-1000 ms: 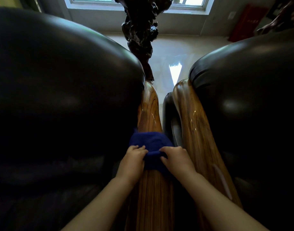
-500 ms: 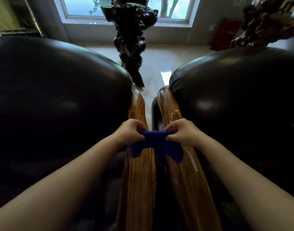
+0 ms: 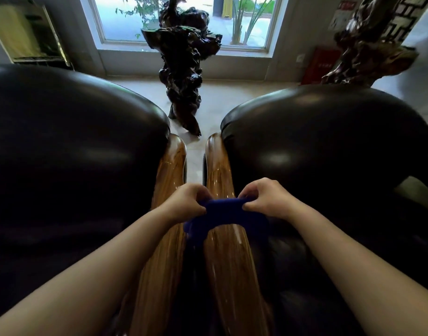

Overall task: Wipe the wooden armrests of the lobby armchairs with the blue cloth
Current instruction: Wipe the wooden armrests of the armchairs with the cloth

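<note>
Two black armchairs (image 3: 329, 146) sit side by side, their wooden armrests nearly touching: the left armrest (image 3: 169, 180) and the right armrest (image 3: 222, 258). A second ago the blue cloth (image 3: 222, 214) was pressed on the left armrest; now it is lifted and stretched over the right one, draping its near part. The left hand (image 3: 183, 202) and right hand (image 3: 266, 197) each pinch a cloth edge with curled fingers. This suggests the left armrest is finished and wiping of the right begins.
</note>
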`<state>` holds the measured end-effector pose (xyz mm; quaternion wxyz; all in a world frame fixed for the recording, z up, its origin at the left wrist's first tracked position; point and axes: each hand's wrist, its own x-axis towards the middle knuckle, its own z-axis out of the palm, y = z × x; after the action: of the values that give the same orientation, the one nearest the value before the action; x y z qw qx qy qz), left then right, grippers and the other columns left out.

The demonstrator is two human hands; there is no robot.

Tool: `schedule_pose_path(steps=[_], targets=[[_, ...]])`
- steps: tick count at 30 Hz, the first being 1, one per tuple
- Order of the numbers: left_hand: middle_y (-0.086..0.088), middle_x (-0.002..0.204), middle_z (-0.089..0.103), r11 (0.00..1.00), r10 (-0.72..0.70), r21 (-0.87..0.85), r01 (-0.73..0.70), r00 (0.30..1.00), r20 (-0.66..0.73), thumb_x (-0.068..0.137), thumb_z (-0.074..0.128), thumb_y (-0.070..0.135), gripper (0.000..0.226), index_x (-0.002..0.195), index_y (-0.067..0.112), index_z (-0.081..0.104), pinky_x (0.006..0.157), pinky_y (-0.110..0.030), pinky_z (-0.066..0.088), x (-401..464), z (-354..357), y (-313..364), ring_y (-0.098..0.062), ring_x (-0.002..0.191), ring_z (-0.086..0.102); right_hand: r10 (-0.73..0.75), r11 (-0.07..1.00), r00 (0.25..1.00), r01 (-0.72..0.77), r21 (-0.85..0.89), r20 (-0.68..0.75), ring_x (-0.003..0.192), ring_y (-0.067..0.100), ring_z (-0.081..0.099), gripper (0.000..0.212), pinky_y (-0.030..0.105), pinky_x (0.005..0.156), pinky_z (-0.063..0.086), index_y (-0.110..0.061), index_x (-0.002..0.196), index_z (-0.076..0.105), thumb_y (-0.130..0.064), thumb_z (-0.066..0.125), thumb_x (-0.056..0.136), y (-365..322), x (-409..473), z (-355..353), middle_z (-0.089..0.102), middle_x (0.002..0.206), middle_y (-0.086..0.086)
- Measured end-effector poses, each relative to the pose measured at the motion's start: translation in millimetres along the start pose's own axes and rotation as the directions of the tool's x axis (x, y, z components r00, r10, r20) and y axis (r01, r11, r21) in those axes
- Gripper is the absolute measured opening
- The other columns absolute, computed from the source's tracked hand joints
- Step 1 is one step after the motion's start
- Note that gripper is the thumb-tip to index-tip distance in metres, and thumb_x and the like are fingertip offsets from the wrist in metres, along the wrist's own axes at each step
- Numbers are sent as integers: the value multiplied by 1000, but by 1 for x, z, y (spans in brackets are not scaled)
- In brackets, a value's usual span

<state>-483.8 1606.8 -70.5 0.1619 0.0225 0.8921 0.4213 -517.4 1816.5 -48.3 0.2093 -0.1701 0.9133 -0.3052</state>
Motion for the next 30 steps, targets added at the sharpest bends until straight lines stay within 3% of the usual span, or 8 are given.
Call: schedule_pose_path(steps=[4,9,12,13,15,18,21,30], targets=[[6,94,62,997,23,71,-18,997,-67,78,63,4,25,96,21,62,66,-18,48,-7,47,4,-6,88,60,-25,999,1000,25,25,-15,87,7,60,20,19,68,48,-25,95,66,-15,68,78,40,-18,13,63,93,-8],[12,95,59,987,82,147,-71,995,-65,81,62,7,22,95,23,61,76,-21,50,-10,114,-23,-7,94,60,-28,1000,999,28,-13,-31,79,1,57,19,13,62,41,-33,88,62,-17,67,78,103,-24,64,56,83,-16],[12,108,59,968,102,236,-84,993,-65,82,60,14,28,108,26,59,93,-25,47,-6,154,-58,-7,110,53,-10,1000,999,12,23,-52,100,9,59,28,16,76,44,-32,105,60,-21,65,80,145,-26,113,59,101,-15],[9,125,55,968,94,244,-66,990,-105,83,59,17,39,121,27,52,105,-28,40,-6,168,-71,-8,123,46,8,1000,998,-8,6,-67,119,14,50,39,22,92,42,-30,121,54,-26,62,83,160,-28,133,55,121,-11],[11,153,22,967,71,254,-3,964,-257,88,52,28,60,141,31,24,116,-30,15,-8,196,-93,-6,144,11,42,996,988,-53,-69,-150,143,13,8,59,35,113,16,-29,144,21,-39,46,92,183,-35,169,17,153,-10],[13,153,-21,945,24,312,96,932,-361,93,22,44,61,139,34,-17,116,-32,-8,-10,239,-117,2,137,-27,87,990,974,-109,-94,-210,135,1,-29,64,37,114,-8,-35,138,-22,-48,22,94,199,-38,217,-28,149,-15],[12,148,-33,938,-37,305,163,925,-379,86,3,48,59,135,32,-27,117,-36,-11,-2,277,-135,0,135,-32,146,981,948,-176,-81,-284,137,7,-29,68,39,116,-7,-33,133,-34,-52,16,92,201,-28,251,-36,146,-10],[1,154,-10,954,-74,201,222,824,-562,91,20,37,62,142,21,-10,117,-47,5,47,279,-136,-18,144,-6,80,995,887,-101,-22,-454,143,12,-5,67,38,117,16,-24,141,-13,-50,19,88,199,26,242,-10,153,-2]])
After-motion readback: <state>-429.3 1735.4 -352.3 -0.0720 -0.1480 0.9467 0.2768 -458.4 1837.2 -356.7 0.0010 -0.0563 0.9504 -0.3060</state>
